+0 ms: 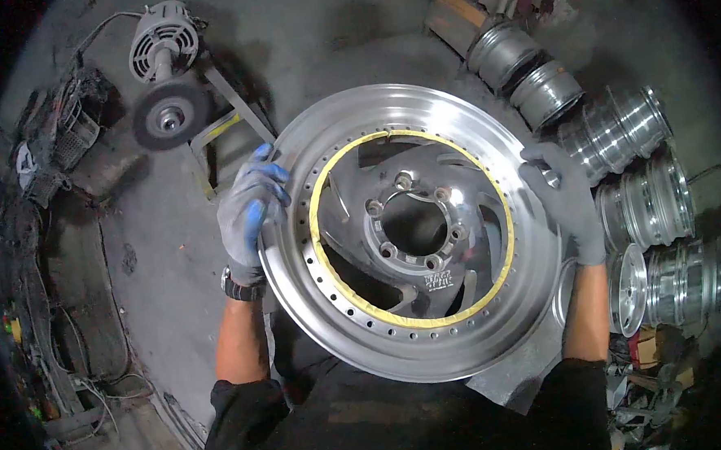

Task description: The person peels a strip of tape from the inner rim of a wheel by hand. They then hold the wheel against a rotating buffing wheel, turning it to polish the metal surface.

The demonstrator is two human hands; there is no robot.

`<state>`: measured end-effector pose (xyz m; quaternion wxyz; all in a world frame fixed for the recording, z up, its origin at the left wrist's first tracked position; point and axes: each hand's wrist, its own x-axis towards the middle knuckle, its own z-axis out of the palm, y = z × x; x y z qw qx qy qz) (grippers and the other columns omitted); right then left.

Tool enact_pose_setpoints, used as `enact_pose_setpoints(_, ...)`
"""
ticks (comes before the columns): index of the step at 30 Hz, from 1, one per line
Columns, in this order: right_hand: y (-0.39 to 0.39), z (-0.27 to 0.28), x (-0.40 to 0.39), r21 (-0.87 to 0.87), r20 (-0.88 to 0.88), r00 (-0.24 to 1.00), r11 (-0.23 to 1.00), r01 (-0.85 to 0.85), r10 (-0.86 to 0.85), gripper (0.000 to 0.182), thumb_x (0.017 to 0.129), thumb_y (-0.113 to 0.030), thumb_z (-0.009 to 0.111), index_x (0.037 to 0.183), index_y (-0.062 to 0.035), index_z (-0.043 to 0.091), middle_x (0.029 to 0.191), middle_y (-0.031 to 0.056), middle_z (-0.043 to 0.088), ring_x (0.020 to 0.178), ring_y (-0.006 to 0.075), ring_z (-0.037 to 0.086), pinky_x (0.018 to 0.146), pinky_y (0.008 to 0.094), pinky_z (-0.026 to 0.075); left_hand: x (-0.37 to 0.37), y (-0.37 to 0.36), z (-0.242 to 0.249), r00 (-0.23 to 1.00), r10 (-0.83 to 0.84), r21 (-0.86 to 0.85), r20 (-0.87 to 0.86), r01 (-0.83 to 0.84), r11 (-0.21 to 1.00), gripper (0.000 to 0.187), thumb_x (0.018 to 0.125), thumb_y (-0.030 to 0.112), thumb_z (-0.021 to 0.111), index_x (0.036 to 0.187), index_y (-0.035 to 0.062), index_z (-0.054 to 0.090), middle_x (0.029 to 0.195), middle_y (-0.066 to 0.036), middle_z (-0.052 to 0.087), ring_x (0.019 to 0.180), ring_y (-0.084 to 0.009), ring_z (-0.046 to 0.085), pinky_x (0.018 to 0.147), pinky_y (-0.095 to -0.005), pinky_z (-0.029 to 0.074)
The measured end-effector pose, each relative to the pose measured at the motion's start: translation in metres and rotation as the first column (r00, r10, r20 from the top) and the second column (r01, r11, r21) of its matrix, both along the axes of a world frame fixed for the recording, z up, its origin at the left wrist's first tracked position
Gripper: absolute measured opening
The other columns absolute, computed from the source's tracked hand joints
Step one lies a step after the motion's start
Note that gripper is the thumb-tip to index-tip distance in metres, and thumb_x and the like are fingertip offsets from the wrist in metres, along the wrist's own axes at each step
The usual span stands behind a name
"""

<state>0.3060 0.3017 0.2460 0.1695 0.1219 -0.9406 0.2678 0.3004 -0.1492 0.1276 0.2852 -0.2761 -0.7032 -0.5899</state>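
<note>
A large silver wheel rim is held up in front of my body, its face turned toward me. Yellow masking tape runs in a ring around its darker spoked centre, and small holes dot the metal just outside the tape. My left hand, in a grey glove with blue patches, grips the rim's left edge with the fingers curled over the lip. On the opposite edge, my right hand in a grey glove is closed on the lip. Handwritten marks show near the lower hub.
A motor with a round buffing wheel stands on a metal frame at upper left. Several bare rims are stacked along the right. A cardboard box sits behind them. Cables lie at lower left; scrap pieces lie at lower right.
</note>
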Motion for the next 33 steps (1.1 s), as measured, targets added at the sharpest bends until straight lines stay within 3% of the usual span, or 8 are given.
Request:
enact_pose_setpoints(2,-0.005,0.013,-0.019,0.126,0.236,0.967,0.984,-0.123,0.091,0.032,0.093,-0.019,0.073,0.118,0.0010,0.069,0.114,0.0145,0.075,0.109,0.0299,0.070,0.099,0.0383,0.052,-0.004,0.006,-0.008,1.000,0.006,0.060,-0.018,-0.005,0.998,0.047,0.094,0.038,0.049,0.070,0.0008,0.064,0.079,-0.012,0.065,0.094,-0.0333,0.064,0.118,-0.0592,0.036)
enact_pose_setpoints(5,-0.003,0.001,-0.046,0.263,0.036,0.988,0.952,-0.154,0.150,0.040,0.093,-0.022,0.071,0.126,0.0012,0.067,0.130,0.0188,0.069,0.124,0.0360,0.064,0.109,0.0408,0.048,-0.008,0.007,-0.011,0.998,-0.005,0.146,-0.056,0.013,0.989,0.048,0.094,0.039,0.048,0.068,0.0014,0.063,0.075,-0.012,0.063,0.087,-0.0320,0.062,0.114,-0.0589,0.039)
enact_pose_setpoints(10,0.025,-0.045,-0.072,0.049,0.339,0.940,0.998,-0.038,0.019,0.066,0.098,-0.019,0.070,0.156,0.0028,0.047,0.152,0.0203,0.058,0.139,0.0260,0.056,0.118,0.0359,0.040,-0.010,0.011,-0.010,0.996,0.013,0.248,-0.086,0.009,0.969,0.048,0.094,0.037,0.049,0.065,0.0017,0.061,0.067,-0.012,0.059,0.080,-0.0307,0.059,0.104,-0.0557,0.042)
enact_pose_setpoints(17,0.027,-0.045,-0.074,0.051,0.416,0.909,0.999,0.004,-0.025,0.062,0.100,-0.027,0.069,0.152,0.0023,0.052,0.142,0.0180,0.066,0.131,0.0215,0.061,0.113,0.0347,0.044,-0.013,0.018,-0.010,0.989,0.000,0.320,-0.150,0.048,0.946,0.052,0.100,0.038,0.047,0.064,0.0024,0.059,0.067,-0.011,0.058,0.076,-0.0287,0.056,0.099,-0.0526,0.043)
enact_pose_setpoints(18,0.029,-0.050,-0.075,-0.004,0.393,0.919,0.999,0.033,-0.029,0.060,0.098,-0.033,0.072,0.140,0.0075,0.060,0.125,0.0207,0.075,0.114,0.0251,0.071,0.102,0.0386,0.052,-0.013,0.019,-0.013,0.989,-0.006,0.318,-0.146,0.053,0.946,0.052,0.100,0.038,0.047,0.064,0.0025,0.058,0.067,-0.011,0.058,0.076,-0.0289,0.056,0.099,-0.0516,0.043)
enact_pose_setpoints(22,0.031,-0.056,-0.077,-0.161,0.340,0.931,0.983,-0.084,0.135,0.055,0.100,-0.031,0.069,0.138,0.0076,0.063,0.131,0.0187,0.072,0.123,0.0219,0.065,0.109,0.0355,0.046,-0.014,0.019,-0.016,0.991,0.002,0.322,-0.137,0.042,0.946,0.053,0.099,0.039,0.047,0.063,0.0021,0.058,0.068,-0.012,0.059,0.077,-0.0295,0.056,0.100,-0.0509,0.043)
enact_pose_setpoints(27,0.036,-0.057,-0.078,-0.196,0.385,0.922,0.980,0.037,0.043,0.046,0.101,-0.026,0.068,0.137,0.0029,0.065,0.126,0.0114,0.071,0.119,0.0161,0.062,0.108,0.0313,0.045,-0.016,0.016,-0.020,0.992,-0.024,0.316,-0.121,0.062,0.947,0.052,0.099,0.038,0.045,0.063,0.0024,0.059,0.069,-0.012,0.059,0.079,-0.0303,0.057,0.100,-0.0511,0.042)
enact_pose_setpoints(33,0.049,-0.069,-0.082,-0.130,0.267,0.963,0.988,0.082,-0.044,0.051,0.100,-0.033,0.069,0.134,0.0041,0.067,0.126,0.0150,0.074,0.115,0.0180,0.064,0.106,0.0329,0.046,-0.020,0.019,-0.021,0.984,-0.074,0.332,-0.163,0.125,0.935,0.051,0.099,0.035,0.041,0.063,0.0048,0.061,0.069,-0.013,0.061,0.081,-0.0309,0.057,0.103,-0.0538,0.041)
